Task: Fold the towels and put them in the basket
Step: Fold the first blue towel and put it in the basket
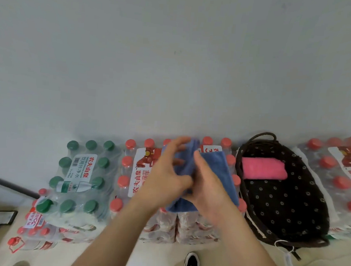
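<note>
On top of the red-capped bottle pack (126, 179), against the wall: blue towel (217, 168), part-folded, its near end hanging a little over the pack's front. Your left hand (165, 179) has its fingers (180, 142) spread apart and hooked round the towel's left fold. The hand is blurred, so I cannot tell how firm the hold is. Your right hand (208, 188) lies on the cloth just beside it, thumb (197, 161) pointing away from you. Its fingers are hidden, so whether they are apart or together I cannot tell. Basket (289, 201) sits just right of the pack, with 1 pink towel (263, 168) folded at its far end. Step in hand, as I judge it: closing a fold on towel 2. To do it well: the bottle caps make a lumpy bed, so don't trust the surface to set a crease. Pin the crease with your right palm, carry the free layer across with your left, and match corners before letting go. Smooth outward from the crease. Make the bundle narrow enough to sit alongside the pink one. Lift it with both hands clamped on the open edge so it doesn't unroll.
</note>
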A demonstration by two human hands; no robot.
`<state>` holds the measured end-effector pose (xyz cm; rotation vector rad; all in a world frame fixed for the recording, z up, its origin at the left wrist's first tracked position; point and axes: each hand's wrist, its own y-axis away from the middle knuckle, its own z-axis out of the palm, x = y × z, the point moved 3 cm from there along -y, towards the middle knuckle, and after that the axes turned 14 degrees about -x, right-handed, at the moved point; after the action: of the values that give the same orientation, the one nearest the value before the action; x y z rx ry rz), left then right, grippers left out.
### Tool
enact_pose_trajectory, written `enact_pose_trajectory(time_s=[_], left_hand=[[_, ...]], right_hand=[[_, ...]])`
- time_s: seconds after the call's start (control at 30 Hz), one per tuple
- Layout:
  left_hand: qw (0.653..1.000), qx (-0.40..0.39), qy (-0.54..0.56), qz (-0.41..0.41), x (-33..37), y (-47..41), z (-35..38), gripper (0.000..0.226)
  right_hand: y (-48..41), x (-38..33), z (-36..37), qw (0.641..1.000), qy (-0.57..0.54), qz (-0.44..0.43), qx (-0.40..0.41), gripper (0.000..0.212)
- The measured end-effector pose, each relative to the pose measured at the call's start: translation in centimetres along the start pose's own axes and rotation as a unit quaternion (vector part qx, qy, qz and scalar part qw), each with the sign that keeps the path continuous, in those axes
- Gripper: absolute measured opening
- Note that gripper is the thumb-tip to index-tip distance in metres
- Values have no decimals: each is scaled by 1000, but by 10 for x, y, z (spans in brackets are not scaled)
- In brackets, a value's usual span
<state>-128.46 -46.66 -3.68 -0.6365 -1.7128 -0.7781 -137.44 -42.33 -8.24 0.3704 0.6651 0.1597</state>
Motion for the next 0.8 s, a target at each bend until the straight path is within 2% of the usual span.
enact_pose_trajectory(time_s=[0.07,0.13,0.2,0.27,0.37,0.4,0.47,0.57,0.7,0.8], left_hand=[[997,-51,-44,28,-1,-7,27,81],[990,-66,-108,63,-14,-5,41,78],[963,-21,-253,90,-32,3,45,73],[921,25,-377,93,-54,9,48,67],[899,41,-433,52,-75,9,50,61],[895,45,-441,46,-79,7,49,60],[884,44,-464,46,-85,3,48,65],[880,11,-473,34,-87,0,50,85],[866,-15,-500,18,-88,-1,54,86],[852,-31,-523,7,-90,-3,54,85]], right_hand=[[3,-10,-11,997,-60,-38,17,23],[8,-17,-30,998,-16,-36,53,15],[9,-20,-53,995,27,-18,95,14],[10,-21,-59,996,32,-13,83,5],[10,-20,-58,997,38,-11,62,33],[10,-21,-60,997,48,-16,67,36],[9,-24,-65,988,109,-28,106,25],[8,-34,-73,940,290,-17,179,29],[5,-37,-81,894,397,-2,210,17],[4,-37,-81,814,532,-36,230,18]])
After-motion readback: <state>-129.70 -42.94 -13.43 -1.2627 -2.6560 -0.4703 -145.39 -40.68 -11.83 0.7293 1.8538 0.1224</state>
